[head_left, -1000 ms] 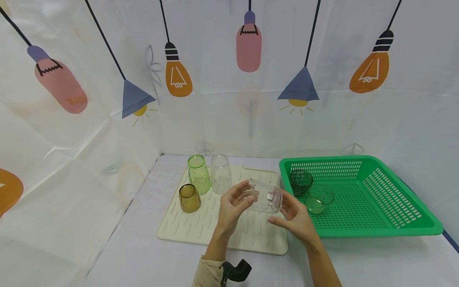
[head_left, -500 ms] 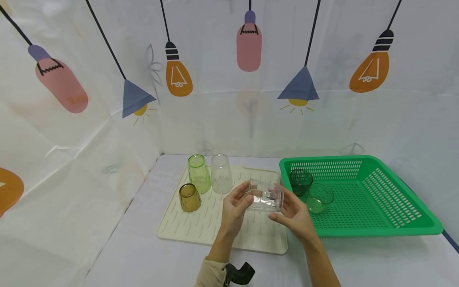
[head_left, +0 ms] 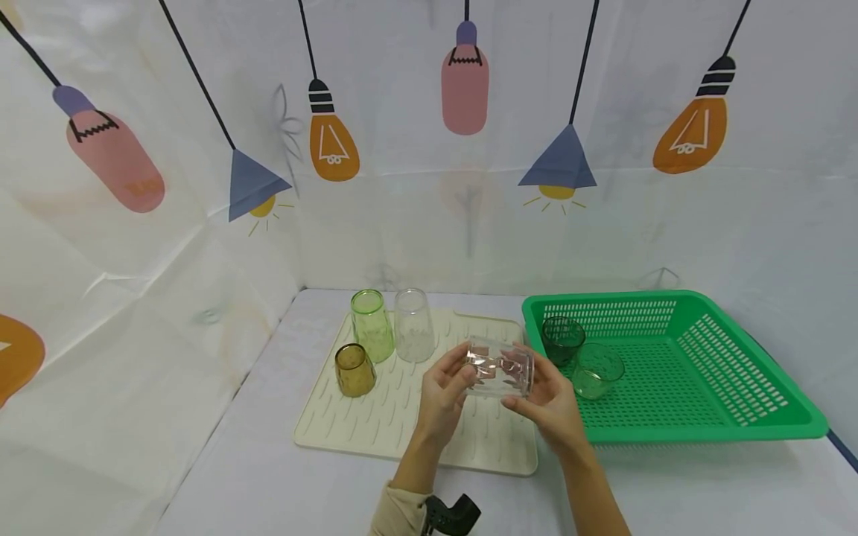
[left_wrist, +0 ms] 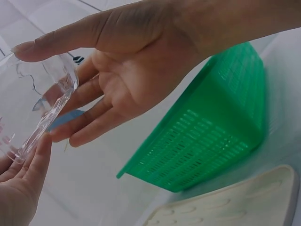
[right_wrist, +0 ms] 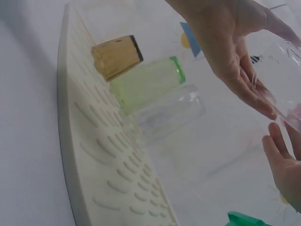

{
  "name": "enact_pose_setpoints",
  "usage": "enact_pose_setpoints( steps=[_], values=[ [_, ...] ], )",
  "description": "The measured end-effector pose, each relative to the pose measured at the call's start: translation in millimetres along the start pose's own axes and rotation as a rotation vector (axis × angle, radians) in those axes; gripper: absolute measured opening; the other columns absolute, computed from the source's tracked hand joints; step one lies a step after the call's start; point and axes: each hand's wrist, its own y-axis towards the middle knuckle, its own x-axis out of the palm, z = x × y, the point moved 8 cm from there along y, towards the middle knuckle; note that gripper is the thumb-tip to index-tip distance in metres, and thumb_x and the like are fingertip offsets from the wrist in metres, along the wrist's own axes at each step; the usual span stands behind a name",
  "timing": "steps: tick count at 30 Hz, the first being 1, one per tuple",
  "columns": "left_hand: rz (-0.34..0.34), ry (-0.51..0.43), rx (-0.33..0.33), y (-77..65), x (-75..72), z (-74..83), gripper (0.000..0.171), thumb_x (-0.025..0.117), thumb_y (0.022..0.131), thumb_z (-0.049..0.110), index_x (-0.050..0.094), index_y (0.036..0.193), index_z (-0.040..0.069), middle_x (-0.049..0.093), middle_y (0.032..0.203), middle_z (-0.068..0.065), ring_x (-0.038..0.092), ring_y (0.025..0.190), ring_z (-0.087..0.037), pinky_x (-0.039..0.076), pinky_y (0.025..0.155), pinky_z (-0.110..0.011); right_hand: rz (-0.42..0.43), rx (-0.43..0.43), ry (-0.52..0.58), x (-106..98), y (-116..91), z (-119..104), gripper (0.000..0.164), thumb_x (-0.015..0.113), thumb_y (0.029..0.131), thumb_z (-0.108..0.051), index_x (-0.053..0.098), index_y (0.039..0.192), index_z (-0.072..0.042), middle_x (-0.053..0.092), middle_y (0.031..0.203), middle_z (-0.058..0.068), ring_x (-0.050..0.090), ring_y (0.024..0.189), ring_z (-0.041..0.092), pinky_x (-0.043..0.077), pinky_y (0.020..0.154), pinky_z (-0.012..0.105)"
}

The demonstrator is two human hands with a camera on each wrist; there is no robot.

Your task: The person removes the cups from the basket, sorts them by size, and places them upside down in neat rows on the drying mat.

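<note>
Both hands hold a clear drinking glass [head_left: 499,368] lying on its side in the air above the cream drying mat [head_left: 482,454]. My left hand [head_left: 442,394] grips its left end, thumb on the front and fingers behind. My right hand [head_left: 553,402] is around the right end, its fingers partly hidden behind the glass. In the left wrist view the right hand [left_wrist: 127,70] reaches across with its thumb at the clear glass [left_wrist: 33,103], fingers fairly straight. The right wrist view shows the left hand [right_wrist: 225,47] above and part of the right hand [right_wrist: 287,174] below.
On the mat's left stand an amber glass [head_left: 355,371], a tall light-green glass [head_left: 372,327] and a tall clear glass [head_left: 414,327]. A green plastic basket [head_left: 710,432] at right holds a dark-green glass [head_left: 561,342] and a light-green glass [head_left: 598,372]. A printed sheet [head_left: 402,231] hangs behind.
The clear glass has turned in the hands and lies more level. My left hand has shifted slightly right, nearer the right hand. The other glasses have not moved.
</note>
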Motion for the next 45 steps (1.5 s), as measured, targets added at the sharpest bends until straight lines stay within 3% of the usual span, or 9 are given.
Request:
enact_pose_setpoints(
  steps=[2, 8, 14, 19, 24, 28, 34, 38, 45],
  values=[
    [-0.023, 0.017, -0.012, -0.3, 0.6, -0.5, 0.07, 0.061, 0.089, 0.021, 0.028, 0.132, -0.024, 0.054, 0.116, -0.01, 0.056, 0.104, -0.013, 0.05, 0.089, -0.023, 0.013, -0.021, 0.009, 0.2, -0.5, -1.2, 0.064, 0.066, 0.076, 0.016, 0.042, 0.134, 0.004, 0.057, 0.124, 0.003, 0.059, 0.111, 0.015, 0.053, 0.086, 0.025],
    [-0.084, 0.103, -0.043, -2.6, 1.9, -0.8, 0.069, 0.055, 0.094, 0.024, 0.024, 0.135, -0.022, 0.039, 0.131, -0.037, 0.053, 0.112, -0.011, 0.044, 0.099, -0.026, 0.04, -0.072, 0.059, -1.0, -0.2, -4.1, 0.06, 0.065, 0.075, 0.018, 0.047, 0.13, -0.001, 0.057, 0.124, 0.005, 0.057, 0.113, 0.016, 0.051, 0.09, 0.025],
    [-0.038, 0.216, -0.024, -6.5, -10.3, 0.9, 0.064, 0.052, 0.097, 0.023, 0.027, 0.135, -0.021, 0.037, 0.135, -0.038, 0.053, 0.11, -0.007, 0.044, 0.098, -0.024, 0.044, -0.106, 0.116, -3.4, 0.1, -6.9, 0.059, 0.063, 0.074, 0.02, 0.048, 0.128, 0.001, 0.056, 0.125, 0.007, 0.055, 0.115, 0.014, 0.049, 0.092, 0.024],
    [0.019, 0.295, 0.06, -11.7, -24.4, 8.7, 0.049, 0.051, 0.096, 0.01, 0.036, 0.13, -0.022, 0.045, 0.123, -0.043, 0.06, 0.106, -0.011, 0.05, 0.094, -0.032, 0.04, -0.113, 0.167, -6.4, 0.7, -7.9, 0.058, 0.063, 0.075, 0.02, 0.046, 0.128, 0.005, 0.057, 0.123, 0.011, 0.057, 0.113, 0.017, 0.049, 0.091, 0.026],
    [0.121, 0.441, 0.107, -30.5, -55.4, 16.4, 0.035, 0.055, 0.092, -0.002, 0.049, 0.122, -0.018, 0.056, 0.109, -0.039, 0.065, 0.098, -0.015, 0.052, 0.088, -0.026, 0.023, -0.101, 0.163, -9.7, 2.3, -7.8, 0.055, 0.063, 0.076, 0.019, 0.047, 0.127, 0.006, 0.058, 0.122, 0.01, 0.057, 0.112, 0.017, 0.05, 0.091, 0.024],
    [0.234, 0.64, 0.134, -54.2, -88.6, 27.4, 0.031, 0.061, 0.087, -0.004, 0.057, 0.117, -0.012, 0.064, 0.102, -0.029, 0.065, 0.092, -0.01, 0.052, 0.083, -0.018, 0.028, -0.068, 0.113, -13.8, 4.1, -7.2, 0.055, 0.065, 0.075, 0.018, 0.047, 0.127, 0.008, 0.06, 0.121, 0.009, 0.058, 0.11, 0.016, 0.051, 0.089, 0.023],
    [0.439, 0.955, 0.255, -95.6, -138.6, 57.0, 0.03, 0.068, 0.08, -0.007, 0.062, 0.109, -0.013, 0.069, 0.09, -0.019, 0.064, 0.08, -0.003, 0.053, 0.073, -0.014, 0.068, 0.047, -0.104, -19.7, 10.9, -1.3, 0.058, 0.069, 0.071, 0.018, 0.048, 0.125, 0.009, 0.06, 0.118, 0.003, 0.058, 0.109, 0.012, 0.05, 0.089, 0.022],
    [0.549, 1.132, 0.309, -114.3, -166.1, 76.0, 0.031, 0.072, 0.077, -0.007, 0.063, 0.106, -0.014, 0.07, 0.086, -0.016, 0.063, 0.077, -0.003, 0.052, 0.07, -0.013, 0.054, 0.082, -0.198, -19.1, 17.1, 0.7, 0.058, 0.072, 0.072, 0.014, 0.047, 0.125, 0.012, 0.059, 0.117, 0.004, 0.059, 0.108, 0.013, 0.05, 0.088, 0.021],
    [0.626, 1.319, 0.297, -126.9, -201.7, 93.4, 0.034, 0.072, 0.076, -0.003, 0.062, 0.105, -0.017, 0.068, 0.09, -0.026, 0.066, 0.08, -0.038, 0.047, 0.073, -0.006, 0.013, 0.079, -0.198, -11.2, 26.7, 6.2, 0.063, 0.072, 0.07, 0.014, 0.045, 0.127, 0.014, 0.059, 0.117, 0.003, 0.059, 0.107, 0.009, 0.05, 0.088, 0.02]
  ],
)
